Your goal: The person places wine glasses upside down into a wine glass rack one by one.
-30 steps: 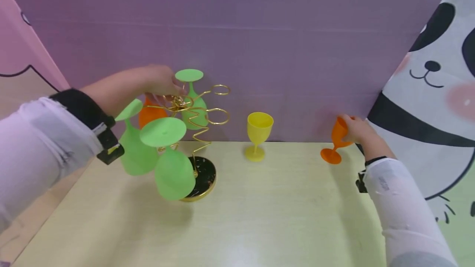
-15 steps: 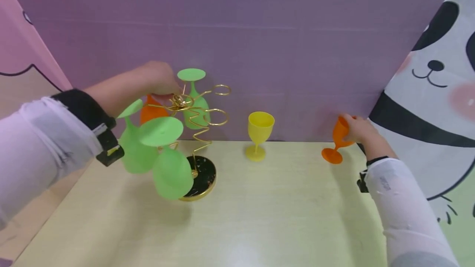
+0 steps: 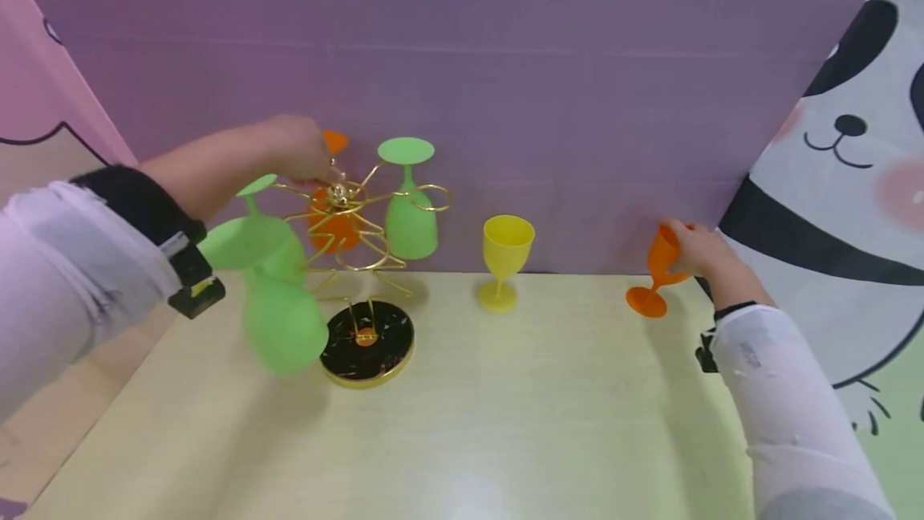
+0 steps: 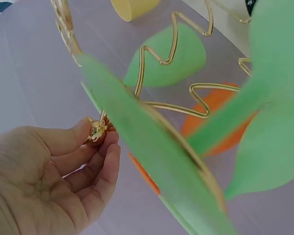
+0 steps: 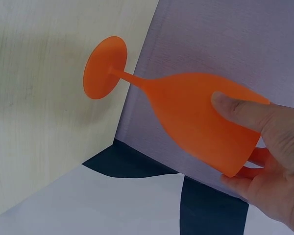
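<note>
At the left of the head view, my left hand [image 3: 296, 152] is at the top of a gold wire glass rack with a black round base [image 3: 375, 363]. Thumb and fingers pinch its gold knob [image 4: 97, 130] in the left wrist view. Upside down on the rack hang several green goblets [image 3: 285, 331] and an orange goblet [image 3: 338, 233], partly hidden by wires. My right hand [image 3: 702, 251] grips the bowl of another orange goblet [image 5: 201, 117] at the far right. That one is upright but tilted, its foot at the table, contact unclear.
A yellow goblet [image 3: 507, 245] stands upright near the table's back edge, between the hands. Behind the pale table [image 3: 549, 400] rises a purple backdrop [image 3: 505, 103]. A panda-printed panel [image 3: 830, 215] borders the right side, a pink one the left.
The rack has turned under my left hand: front green goblets swung left, the back green one right, and the hanging orange one shows more. My right hand and its goblet stay nearly still.
</note>
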### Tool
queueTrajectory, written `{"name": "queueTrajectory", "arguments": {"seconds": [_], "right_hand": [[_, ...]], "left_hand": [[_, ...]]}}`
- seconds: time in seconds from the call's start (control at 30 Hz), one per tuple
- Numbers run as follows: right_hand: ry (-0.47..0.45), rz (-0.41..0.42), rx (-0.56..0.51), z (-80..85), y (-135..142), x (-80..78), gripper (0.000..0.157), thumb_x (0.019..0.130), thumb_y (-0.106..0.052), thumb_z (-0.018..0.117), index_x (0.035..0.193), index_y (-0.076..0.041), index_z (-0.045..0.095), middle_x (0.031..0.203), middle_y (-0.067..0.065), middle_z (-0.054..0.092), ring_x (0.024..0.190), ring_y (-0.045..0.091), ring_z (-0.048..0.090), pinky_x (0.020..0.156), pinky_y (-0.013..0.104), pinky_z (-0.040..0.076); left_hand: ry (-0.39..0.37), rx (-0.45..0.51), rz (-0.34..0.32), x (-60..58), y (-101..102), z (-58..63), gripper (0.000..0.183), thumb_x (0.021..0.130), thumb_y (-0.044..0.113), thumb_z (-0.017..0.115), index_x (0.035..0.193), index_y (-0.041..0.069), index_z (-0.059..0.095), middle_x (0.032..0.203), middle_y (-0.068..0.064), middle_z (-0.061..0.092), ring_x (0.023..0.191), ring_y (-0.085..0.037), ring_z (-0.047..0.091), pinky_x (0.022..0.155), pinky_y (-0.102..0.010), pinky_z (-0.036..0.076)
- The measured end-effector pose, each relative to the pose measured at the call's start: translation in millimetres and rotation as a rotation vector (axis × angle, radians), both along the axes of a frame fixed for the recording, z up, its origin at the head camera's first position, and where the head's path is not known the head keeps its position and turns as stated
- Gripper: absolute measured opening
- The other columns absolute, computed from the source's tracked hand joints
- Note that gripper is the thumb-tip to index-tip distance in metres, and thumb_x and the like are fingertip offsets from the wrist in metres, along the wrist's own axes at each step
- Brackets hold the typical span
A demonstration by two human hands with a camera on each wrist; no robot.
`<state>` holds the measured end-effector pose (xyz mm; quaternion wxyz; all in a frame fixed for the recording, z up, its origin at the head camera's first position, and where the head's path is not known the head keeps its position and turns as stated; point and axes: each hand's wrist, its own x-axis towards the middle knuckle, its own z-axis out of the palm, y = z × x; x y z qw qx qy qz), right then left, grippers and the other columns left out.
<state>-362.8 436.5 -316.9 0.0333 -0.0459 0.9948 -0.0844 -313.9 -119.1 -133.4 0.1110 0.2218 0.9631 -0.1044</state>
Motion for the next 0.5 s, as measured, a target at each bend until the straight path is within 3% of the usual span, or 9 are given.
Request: {"name": "queueTrajectory", "arguments": {"seconds": [0.1,0.23,0.5], "right_hand": [[0.001,0.001,0.000,0.8,0.2,-0.8,0.078,0.076,-0.008,0.071,0.137,-0.005,0.022,0.123,0.041,0.027,0.103,0.055,0.029,0.090,0.070,0.030],[-0.004,0.006,0.003,2.7,-1.5,-0.5,0.079,0.076,-0.009,0.071,0.137,-0.004,0.022,0.122,0.042,0.028,0.103,0.056,0.029,0.090,0.070,0.029],[-0.039,0.004,0.017,3.7,-5.2,-0.6,0.081,0.076,-0.010,0.070,0.137,-0.003,0.018,0.124,0.047,0.021,0.108,0.063,0.021,0.088,0.072,0.028]], "left_hand": [[-0.030,0.045,-0.025,-0.2,-0.1,0.9,0.036,0.091,0.028,0.045,0.063,0.009,0.059,0.053,0.010,0.050,0.057,-0.010,0.050,0.066,-0.032,0.040],[-0.058,0.178,0.037,1.3,-0.2,-1.2,0.028,0.090,0.024,0.049,0.077,0.004,0.064,0.061,0.007,0.056,0.060,-0.009,0.054,0.065,-0.030,0.043],[-0.064,0.240,0.062,3.4,0.0,-5.0,0.027,0.090,0.023,0.051,0.077,0.005,0.066,0.065,0.004,0.062,0.062,-0.010,0.057,0.065,-0.030,0.046]]}}
